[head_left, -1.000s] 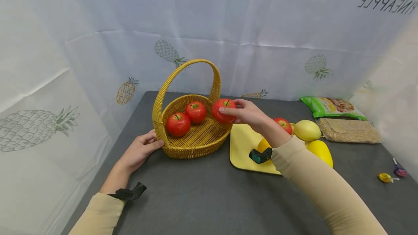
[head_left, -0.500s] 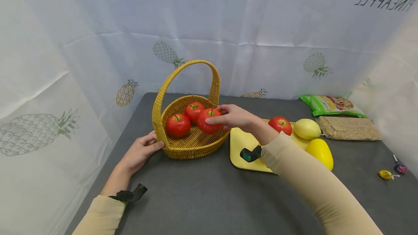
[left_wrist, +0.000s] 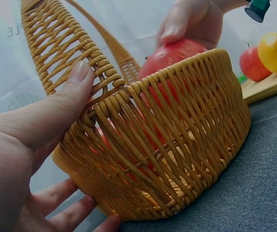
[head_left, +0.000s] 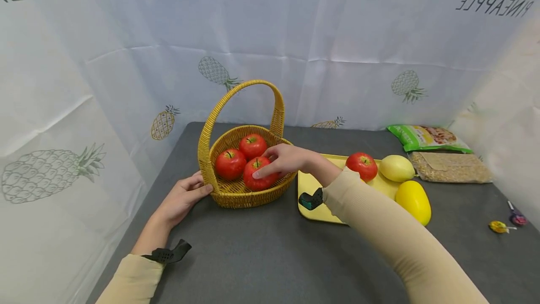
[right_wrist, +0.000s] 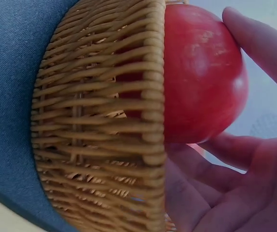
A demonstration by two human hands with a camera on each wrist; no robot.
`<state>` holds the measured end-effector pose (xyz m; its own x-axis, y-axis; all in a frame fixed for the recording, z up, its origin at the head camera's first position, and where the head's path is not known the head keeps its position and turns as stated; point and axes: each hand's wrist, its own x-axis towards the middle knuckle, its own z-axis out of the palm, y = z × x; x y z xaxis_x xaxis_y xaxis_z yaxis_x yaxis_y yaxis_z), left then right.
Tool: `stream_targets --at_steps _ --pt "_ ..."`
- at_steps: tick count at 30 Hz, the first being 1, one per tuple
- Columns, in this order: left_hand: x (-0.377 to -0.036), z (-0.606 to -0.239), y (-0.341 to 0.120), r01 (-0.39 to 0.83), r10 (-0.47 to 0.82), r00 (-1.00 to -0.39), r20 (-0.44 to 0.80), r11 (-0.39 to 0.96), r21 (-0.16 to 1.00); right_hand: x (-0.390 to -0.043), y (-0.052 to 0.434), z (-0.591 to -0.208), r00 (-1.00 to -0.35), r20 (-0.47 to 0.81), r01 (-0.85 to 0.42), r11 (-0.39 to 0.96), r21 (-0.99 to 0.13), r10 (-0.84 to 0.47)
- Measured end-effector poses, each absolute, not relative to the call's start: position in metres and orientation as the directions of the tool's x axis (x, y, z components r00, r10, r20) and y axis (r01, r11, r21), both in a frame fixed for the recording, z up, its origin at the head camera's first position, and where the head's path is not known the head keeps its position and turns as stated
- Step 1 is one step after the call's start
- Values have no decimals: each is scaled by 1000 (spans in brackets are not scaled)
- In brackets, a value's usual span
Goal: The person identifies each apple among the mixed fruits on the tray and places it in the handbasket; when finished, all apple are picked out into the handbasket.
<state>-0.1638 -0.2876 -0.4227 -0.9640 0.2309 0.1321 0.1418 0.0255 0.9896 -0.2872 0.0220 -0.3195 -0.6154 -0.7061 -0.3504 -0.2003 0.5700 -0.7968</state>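
A yellow wicker basket (head_left: 242, 199) with a tall arched handle stands on the dark tabletop. My left hand (head_left: 180, 201) steadies its left side. In the left wrist view the thumb (left_wrist: 76, 84) lies across the foot of the handle, while the other fingers reach along the outer wall. Inside the basket, my right hand (head_left: 287, 159) grips a red apple (head_left: 257, 175) low over the woven bottom. The right wrist view shows thumb and fingers around this apple (right_wrist: 201, 72), part of it hidden behind the rim. Two more red apples, one left (head_left: 230, 164) and one behind (head_left: 253, 146), sit beside it.
Right of the basket lies a yellow tray (head_left: 316, 215) with another red apple (head_left: 362, 165), a pale lemon (head_left: 397, 168) and a yellow fruit (head_left: 413, 202), partly behind my right sleeve. Farther right are a green food packet (head_left: 430, 138), a grain bag (head_left: 451, 167) and two lollipops (head_left: 499, 227).
My right hand has carried the apple from above the basket's right rim leftward and down into the basket, beside the other two. The left hand has stayed at the basket's left side.
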Motion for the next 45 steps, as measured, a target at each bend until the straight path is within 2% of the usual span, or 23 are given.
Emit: stream_targets --at_steps 5,14,27,33,40,45 --pt "-164 -422 -288 145 236 -962 136 21 989 -286 12 -316 -580 -364 -265 591 -762 -729" --pt "-165 -423 -288 153 233 -961 145 17 988 -289 -5 -318 -527 -447 -243 633 -735 -722" --pt "-166 -423 -286 142 223 -966 132 28 990 -285 -17 -320 -534 -443 -369 670 -644 -720" --pt "-164 -424 -287 133 216 -969 123 30 991 -282 -19 -325 -526 -445 -331 656 -678 -725" --pt "-164 -424 -287 134 220 -967 125 27 991 -279 -16 -325 -513 -442 -346 649 -678 -736" --pt "-164 -424 -287 137 219 -967 128 27 990 -277 -11 -326 -512 -434 -292 625 -724 -741"
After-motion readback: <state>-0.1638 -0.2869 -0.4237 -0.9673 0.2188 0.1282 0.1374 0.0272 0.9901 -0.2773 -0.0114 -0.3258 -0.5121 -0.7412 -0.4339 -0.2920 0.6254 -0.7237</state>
